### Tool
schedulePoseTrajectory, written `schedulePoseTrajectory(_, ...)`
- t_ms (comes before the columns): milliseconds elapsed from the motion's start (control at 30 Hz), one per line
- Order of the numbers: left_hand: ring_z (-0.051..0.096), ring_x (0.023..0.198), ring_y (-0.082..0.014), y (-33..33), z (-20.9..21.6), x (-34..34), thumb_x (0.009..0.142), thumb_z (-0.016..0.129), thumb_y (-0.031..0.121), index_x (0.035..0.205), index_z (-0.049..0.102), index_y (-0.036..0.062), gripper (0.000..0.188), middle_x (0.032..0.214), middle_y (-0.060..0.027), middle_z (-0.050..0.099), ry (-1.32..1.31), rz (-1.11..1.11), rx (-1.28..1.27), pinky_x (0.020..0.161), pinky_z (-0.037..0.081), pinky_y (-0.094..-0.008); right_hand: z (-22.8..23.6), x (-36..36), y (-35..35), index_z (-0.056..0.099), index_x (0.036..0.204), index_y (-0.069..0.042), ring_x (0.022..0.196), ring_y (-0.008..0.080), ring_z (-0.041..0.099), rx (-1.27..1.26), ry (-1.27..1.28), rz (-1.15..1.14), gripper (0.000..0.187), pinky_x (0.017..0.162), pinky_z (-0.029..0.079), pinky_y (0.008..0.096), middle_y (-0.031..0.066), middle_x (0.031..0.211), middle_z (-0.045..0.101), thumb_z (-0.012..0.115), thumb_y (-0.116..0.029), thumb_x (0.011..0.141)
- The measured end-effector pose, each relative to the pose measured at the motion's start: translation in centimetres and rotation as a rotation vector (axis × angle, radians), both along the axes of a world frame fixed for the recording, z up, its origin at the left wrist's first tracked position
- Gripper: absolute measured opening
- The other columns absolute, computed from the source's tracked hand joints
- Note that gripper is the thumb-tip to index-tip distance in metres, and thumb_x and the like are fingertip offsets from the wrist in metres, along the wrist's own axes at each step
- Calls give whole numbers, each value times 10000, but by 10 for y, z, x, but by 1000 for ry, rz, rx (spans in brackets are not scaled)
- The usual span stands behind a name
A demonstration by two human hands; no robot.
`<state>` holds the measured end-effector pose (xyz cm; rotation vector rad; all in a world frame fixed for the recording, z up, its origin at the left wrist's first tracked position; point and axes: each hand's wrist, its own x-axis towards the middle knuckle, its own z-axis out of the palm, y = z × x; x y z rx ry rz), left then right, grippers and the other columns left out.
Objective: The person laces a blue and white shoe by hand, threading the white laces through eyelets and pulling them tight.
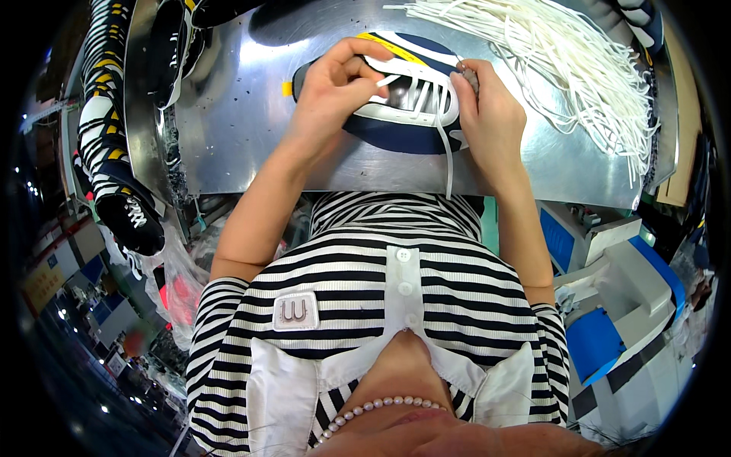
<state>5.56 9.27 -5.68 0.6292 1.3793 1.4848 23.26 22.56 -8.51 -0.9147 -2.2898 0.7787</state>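
Striped shirt (365,282) nearest lens. Navy shoe (396,114) lay on metal table (251,122) between hands. Left hand (331,87) pinched white lace (388,79) over shoe; right hand (491,114) gripped lace end at shoe's right edge. Loose laces (579,68) lay right of shoe.

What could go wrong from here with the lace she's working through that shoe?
1. The left hand pinches only the tip of the white lace, so it may slip from the fingers.
2. The lace's free end hangs over the metal table edge, where it could snag or drag.
3. The pile of loose laces lies close beside the right hand and the shoe; a strand could tangle in.
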Motion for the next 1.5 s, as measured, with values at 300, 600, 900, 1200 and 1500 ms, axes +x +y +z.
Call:
schedulePoseTrajectory(300, 624, 1048, -310, -34, 39, 27, 816, 761, 145, 1100, 656, 33, 322, 1140, -138, 657, 1337, -65, 2, 926, 474, -365, 30, 31, -11, 668, 961, -91, 613, 243, 630, -403, -194, 84, 213, 584, 490, 312, 70, 728, 651, 745, -257, 852)
schedulePoseTrajectory(600, 626, 912, -288, 12, 2, 28, 805, 728, 155, 1009, 687, 68, 225, 909, -89, 680, 1385, -115, -118, 790, 494, -401, 38, 53, -48, 645, 824, -105, 622, 279, 631, 45, -135, 558, 63, 541, 473, 393, 71, 714, 624, 694, -112, 787)
schedulePoseTrajectory(900, 636, 863, -322, 15, 15, 37, 804, 738, 131, 984, 699, 23, 213, 901, -114, 677, 1177, -18, 74, 778, 477, -380, 7, 23, -13, 710, 923, 15, 625, 31, 504, -826, 323, 73, 192, 557, 396, 200, -25, 710, 619, 743, -171, 886)
schedulePoseTrajectory(1200, 577, 720, -269, 5, 35, 44, 779, 738, 71, 973, 699, 59, 197, 803, -66, 618, 1342, 17, 151, 668, 438, -356, 13, 24, -34, 694, 913, -28, 664, 3, 465, -1236, 291, 312, 102, 574, 348, 187, -77, 757, 580, 701, -129, 899)
schedulePoseTrajectory(1500, 603, 882, -332, 10, -9, 13, 847, 706, 190, 1040, 702, 60, 233, 900, -113, 666, 1290, -252, -31, 810, 474, -400, 12, 21, -25, 709, 1007, -42, 700, 50, 545, -843, 410, 293, 123, 647, 453, 219, -24, 839, 638, 695, -79, 891)
